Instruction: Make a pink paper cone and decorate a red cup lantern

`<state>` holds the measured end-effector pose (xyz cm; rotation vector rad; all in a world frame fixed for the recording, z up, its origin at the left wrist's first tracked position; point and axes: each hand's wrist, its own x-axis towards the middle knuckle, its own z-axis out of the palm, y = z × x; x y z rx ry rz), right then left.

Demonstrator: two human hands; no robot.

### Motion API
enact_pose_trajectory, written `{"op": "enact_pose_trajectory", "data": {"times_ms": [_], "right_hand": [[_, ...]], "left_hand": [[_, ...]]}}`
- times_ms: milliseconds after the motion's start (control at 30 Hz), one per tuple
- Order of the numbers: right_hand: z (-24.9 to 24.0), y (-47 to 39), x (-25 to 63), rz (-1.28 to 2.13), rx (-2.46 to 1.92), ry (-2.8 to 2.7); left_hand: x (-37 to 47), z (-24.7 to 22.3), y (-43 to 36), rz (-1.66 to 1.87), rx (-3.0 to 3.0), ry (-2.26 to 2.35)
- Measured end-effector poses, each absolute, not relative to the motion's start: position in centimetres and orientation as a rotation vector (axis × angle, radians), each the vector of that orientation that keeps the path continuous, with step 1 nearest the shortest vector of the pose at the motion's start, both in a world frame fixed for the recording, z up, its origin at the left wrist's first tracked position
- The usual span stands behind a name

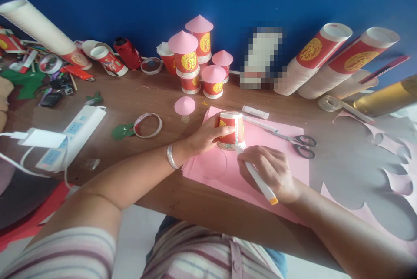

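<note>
My left hand (208, 134) is wrapped round a small red paper cup (230, 121) with a gold print, which stands upside down just above or on a stack of pink paper (260, 170). In my right hand (269, 168) is a white marker (260, 182) with an orange end, its tip close to the lower rim of the cup; whether it touches I cannot tell. A pencilled circle (213, 164) shows on the pink sheet by the cup. Scissors (299, 141) and a glue stick (256, 112) lie right of and behind the cup.
Cup towers with pink cone roofs (183, 43) stand at the back, a loose pink cone (184, 105) before them. Stacks of paper cups (312, 61) lean at the back right. Pink paper scraps (397, 181) lie at the right, a power strip (73, 137) at the left.
</note>
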<state>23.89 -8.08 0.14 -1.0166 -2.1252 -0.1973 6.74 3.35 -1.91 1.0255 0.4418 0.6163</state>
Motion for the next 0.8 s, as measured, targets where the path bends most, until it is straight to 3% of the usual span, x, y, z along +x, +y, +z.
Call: {"op": "enact_pose_trajectory", "data": {"times_ms": [800], "right_hand": [[0.0, -7.95, 23.81, -0.246, -0.931, -2.079]], "left_hand": [[6.61, -2.49, 3.45, 0.623, 0.991, 0.464]]}}
